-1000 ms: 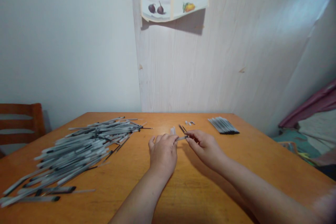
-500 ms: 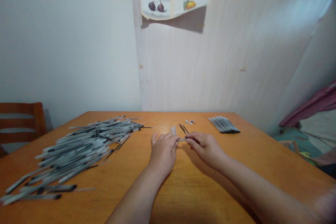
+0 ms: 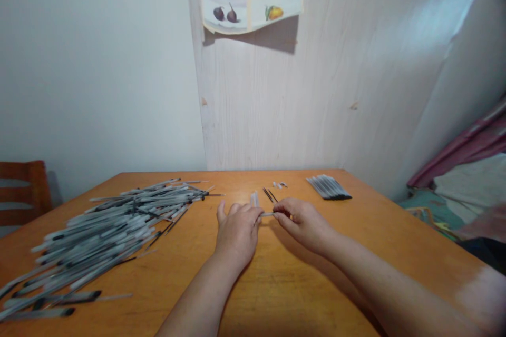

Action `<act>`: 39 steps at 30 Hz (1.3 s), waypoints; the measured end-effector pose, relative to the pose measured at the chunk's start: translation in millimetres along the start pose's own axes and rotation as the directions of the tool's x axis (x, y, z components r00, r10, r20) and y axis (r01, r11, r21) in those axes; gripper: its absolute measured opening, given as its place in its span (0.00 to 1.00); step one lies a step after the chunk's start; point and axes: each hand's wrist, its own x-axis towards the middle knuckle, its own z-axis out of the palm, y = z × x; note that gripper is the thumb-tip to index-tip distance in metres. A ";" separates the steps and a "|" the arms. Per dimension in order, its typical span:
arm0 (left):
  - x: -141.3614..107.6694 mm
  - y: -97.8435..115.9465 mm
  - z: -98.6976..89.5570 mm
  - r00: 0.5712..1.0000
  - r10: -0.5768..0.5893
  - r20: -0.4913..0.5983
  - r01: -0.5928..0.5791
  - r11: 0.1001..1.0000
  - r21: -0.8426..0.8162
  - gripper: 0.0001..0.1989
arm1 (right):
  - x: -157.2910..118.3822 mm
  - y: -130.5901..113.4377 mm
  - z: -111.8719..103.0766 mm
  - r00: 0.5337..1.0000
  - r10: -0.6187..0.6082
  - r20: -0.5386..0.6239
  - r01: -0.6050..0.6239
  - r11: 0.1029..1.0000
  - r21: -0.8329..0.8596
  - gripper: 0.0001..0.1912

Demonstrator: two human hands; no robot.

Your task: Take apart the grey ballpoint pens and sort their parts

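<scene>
Between my hands is a thin, pale pen (image 3: 268, 214), lying nearly level just over the table. My left hand (image 3: 238, 233) is closed on its left end, with one finger sticking up and away. The thumb and fingers of my right hand (image 3: 302, 224) pinch the other end. Just beyond the hands, several clear tubes (image 3: 254, 199) lie side by side, partly hidden by my left hand. Dark, thin refills (image 3: 270, 195) rest beyond my right fingertips.
A large, loose heap of pens (image 3: 114, 226) covers the table's left side. At the back right lies a neat row of capped pens (image 3: 328, 187). Small white pieces (image 3: 280, 185) sit near the back edge. A wooden chair (image 3: 21, 192) stands at left.
The whole view has shifted slightly, so everything appears further left. Both hands keep hold of the pen, and the visible stretch between them looks thinner.
</scene>
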 end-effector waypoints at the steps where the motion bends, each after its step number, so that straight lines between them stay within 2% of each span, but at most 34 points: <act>1: -0.1 0.0 0.0 1.000 0.006 0.001 -0.006 1.000 0.001 0.14 | 0.1 0.3 -1.1 1.000 -0.002 0.005 0.002 1.000 -0.003 0.09; 8: -1.5 -2.0 4.1 0.999 0.041 -0.010 -0.041 0.999 0.013 0.15 | -2.2 0.0 -2.1 0.999 -0.044 0.030 0.045 0.998 -0.042 0.07; 12: 0.5 -2.4 3.4 0.984 0.015 -0.177 -0.003 0.998 0.069 0.19 | -2.0 -0.1 -0.9 0.999 -0.042 -0.009 0.042 0.997 -0.064 0.07; 15: 2.9 -3.6 1.2 0.951 -0.031 -0.307 0.060 0.994 0.087 0.22 | 1.4 10.9 -1.9 0.994 0.015 -0.109 -0.024 0.996 -0.086 0.08; 17: 3.7 -5.3 0.8 0.935 -0.050 -0.350 0.085 0.993 0.086 0.21 | 4.5 25.3 -4.1 0.978 0.067 -0.196 -0.089 0.990 -0.106 0.09; 19: 3.8 -7.3 1.7 0.928 -0.058 -0.369 0.094 0.992 0.080 0.20 | 7.3 43.2 -8.2 0.947 0.137 -0.292 -0.177 0.978 -0.114 0.10; 22: 3.3 -9.9 4.2 0.926 -0.061 -0.373 0.096 0.992 0.076 0.19 | 9.2 70.9 -18.3 0.864 0.256 -0.433 -0.336 0.934 -0.119 0.13; 25: 3.2 -11.6 6.3 0.926 -0.072 -0.371 0.110 0.991 0.082 0.19 | 8.9 95.4 -31.8 0.782 0.367 -0.504 -0.474 0.875 -0.099 0.15; 27: 3.6 -12.5 7.2 0.926 -0.087 -0.367 0.126 0.988 0.084 0.19 | 8.3 109.9 -40.6 0.710 0.444 -0.547 -0.580 0.809 -0.097 0.16; 29: 4.0 -13.4 7.8 0.928 -0.096 -0.361 0.137 0.987 0.089 0.19 | 7.5 123.0 -47.3 0.657 0.499 -0.565 -0.660 0.743 -0.112 0.18; 33: 4.0 -14.9 9.0 0.931 -0.091 -0.352 0.137 0.985 0.108 0.18 | 3.9 142.8 -51.5 0.616 0.563 -0.551 -0.747 0.640 -0.180 0.18; 37: 3.0 -16.1 10.6 0.932 -0.100 -0.348 0.143 0.985 0.101 0.18 | -1.6 151.0 -46.5 0.575 0.604 -0.552 -0.795 0.572 -0.203 0.16; 39: 2.6 -16.8 11.9 0.935 -0.101 -0.339 0.145 0.984 0.107 0.18 | -2.9 151.7 -43.5 0.587 0.596 -0.547 -0.789 0.573 -0.222 0.16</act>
